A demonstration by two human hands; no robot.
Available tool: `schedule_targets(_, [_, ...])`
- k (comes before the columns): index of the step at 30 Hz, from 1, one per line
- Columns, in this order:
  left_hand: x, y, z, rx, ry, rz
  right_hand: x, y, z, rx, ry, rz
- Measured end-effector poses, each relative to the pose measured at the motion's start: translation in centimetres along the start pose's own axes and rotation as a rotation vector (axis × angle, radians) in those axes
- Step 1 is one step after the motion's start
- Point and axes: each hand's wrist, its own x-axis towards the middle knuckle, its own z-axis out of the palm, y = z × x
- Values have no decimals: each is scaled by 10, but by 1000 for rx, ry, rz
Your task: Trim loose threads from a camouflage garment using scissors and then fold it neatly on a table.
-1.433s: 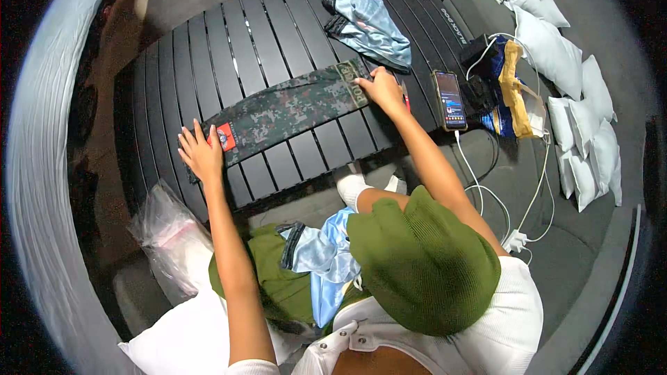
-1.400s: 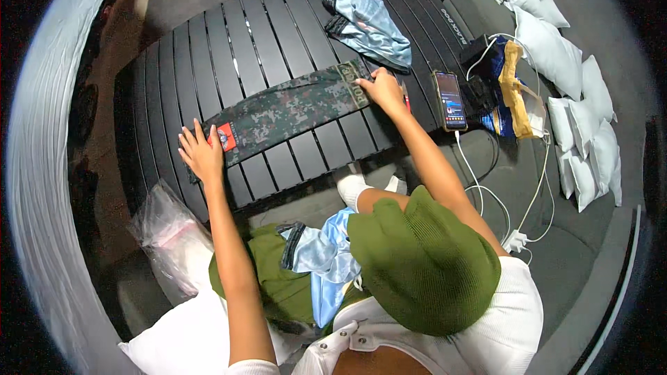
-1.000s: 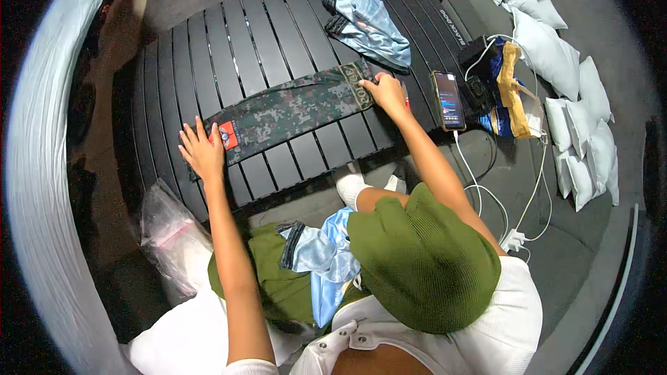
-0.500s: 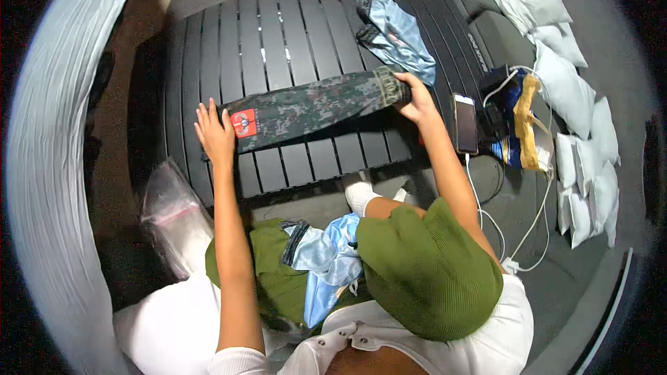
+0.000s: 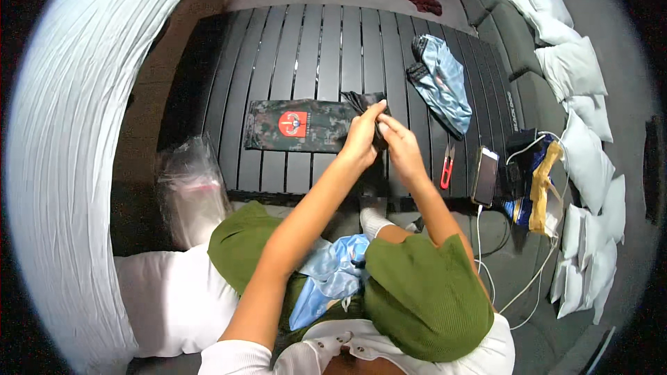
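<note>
A camouflage fabric sleeve (image 5: 271, 137) with a red emblem patch lies across the black slatted table (image 5: 240, 62). Its right end is lifted and folded back on itself. My left hand (image 5: 363, 137) pinches this end with closed fingers. Close beside it, my right hand (image 5: 403, 149) grips the same dark fabric edge, also closed. The thumbs almost meet there, and part of the fold is hidden behind the fingers. To the right, a shiny light-blue cloth piece (image 5: 445, 83) with black gathered edges rests on the table. Another light-blue satin piece (image 5: 333, 274) lies in my lap.
Red-handled thread snips (image 5: 447, 170) lie near the table's right front. Beside them are a phone (image 5: 485, 179) on a white charging cable and a blue-and-gold bag (image 5: 544, 198). Clear plastic bags (image 5: 191, 201) stand at the left. White pillow-like packets (image 5: 587, 146) line the grey sofa.
The sleeve was stretched out flat between my spread hands. Now my left hand has moved right to join my right hand, and the sleeve's right end is folded over. The view has shifted too.
</note>
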Motion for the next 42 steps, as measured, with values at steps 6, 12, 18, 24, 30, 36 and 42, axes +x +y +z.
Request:
schedule_targets(6, [-2, 53, 34, -222, -190, -225, -37, 12, -32, 581, -16, -189])
schedule_targets(12, [-53, 131, 103, -150, -539, -232, -39, -5, -13, 1204, -447, 364])
schedule_targets(18, [-107, 182, 88, -120, -430, -84, 15, 9, -39, 1399, -380, -55])
schedule_targets(24, [-87, 177, -39, -283, -452, -106, 14, -4, -103, 1306, 8, -239])
schedule_targets(30, [-29, 132, -195, -169, -236, -199, 29, 83, -124, 1282, 226, 195])
schedule_targets(36, [-42, 137, -231, 298, 309, -243, 21, 95, -116, 1145, 201, 299])
schedule_targets(42, [-31, 146, -264, 875, 494, 26, 26, 93, -123, 526, 365, 195])
